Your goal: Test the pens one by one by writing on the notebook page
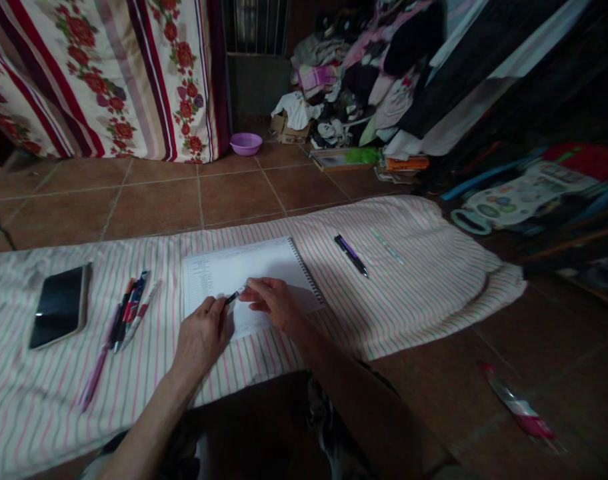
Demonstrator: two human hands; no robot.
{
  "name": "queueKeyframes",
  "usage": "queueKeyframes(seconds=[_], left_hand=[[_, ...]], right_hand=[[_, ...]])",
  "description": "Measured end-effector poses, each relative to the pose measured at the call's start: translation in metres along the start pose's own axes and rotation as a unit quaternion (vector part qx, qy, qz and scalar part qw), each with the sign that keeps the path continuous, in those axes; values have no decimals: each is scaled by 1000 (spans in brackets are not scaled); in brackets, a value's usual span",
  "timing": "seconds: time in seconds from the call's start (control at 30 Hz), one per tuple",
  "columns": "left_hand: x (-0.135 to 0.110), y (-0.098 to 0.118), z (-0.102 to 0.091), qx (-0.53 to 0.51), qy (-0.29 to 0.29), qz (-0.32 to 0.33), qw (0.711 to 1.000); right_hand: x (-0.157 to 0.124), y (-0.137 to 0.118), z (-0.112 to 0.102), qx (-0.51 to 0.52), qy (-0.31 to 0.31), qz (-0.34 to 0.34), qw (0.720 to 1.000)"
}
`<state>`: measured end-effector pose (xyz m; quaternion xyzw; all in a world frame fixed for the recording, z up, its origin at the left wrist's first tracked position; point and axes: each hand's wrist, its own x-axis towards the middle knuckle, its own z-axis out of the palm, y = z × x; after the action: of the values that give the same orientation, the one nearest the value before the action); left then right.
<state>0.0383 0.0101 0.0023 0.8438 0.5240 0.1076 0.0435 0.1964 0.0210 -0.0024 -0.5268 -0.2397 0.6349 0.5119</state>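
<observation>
Over the spiral notebook (249,257), my left hand (202,331) is closed around one end of a thin black pen (232,297). At the pen's other end, which looks pale or clear, the fingertips of my right hand (271,299) pinch together. The pen slants up to the right between both hands. Whether the pale end is a separate cap I cannot tell. Writing shows along the left side of the white page. To the notebook's right lies a thick black and purple pen (351,255), apart from both hands.
Left of the notebook lie several pens (129,310), a purple pen (99,367) and a phone (59,307). A pale patterned stick (387,245) rests on the striped cloth (409,293). A purple basin (246,143) and heaped clothes (354,73) are behind. A red-ended packet (521,407) lies on the floor.
</observation>
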Motion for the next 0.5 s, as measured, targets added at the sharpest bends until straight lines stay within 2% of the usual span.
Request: queueKeyframes(seconds=[0.2, 0.5], left_hand=[[-1, 1, 1, 3, -1, 3, 1000], [-1, 0, 2, 4, 13, 7, 1000]], right_hand=[[3, 3, 0, -25, 27, 10, 999], [0, 0, 1, -2, 11, 14, 1000]])
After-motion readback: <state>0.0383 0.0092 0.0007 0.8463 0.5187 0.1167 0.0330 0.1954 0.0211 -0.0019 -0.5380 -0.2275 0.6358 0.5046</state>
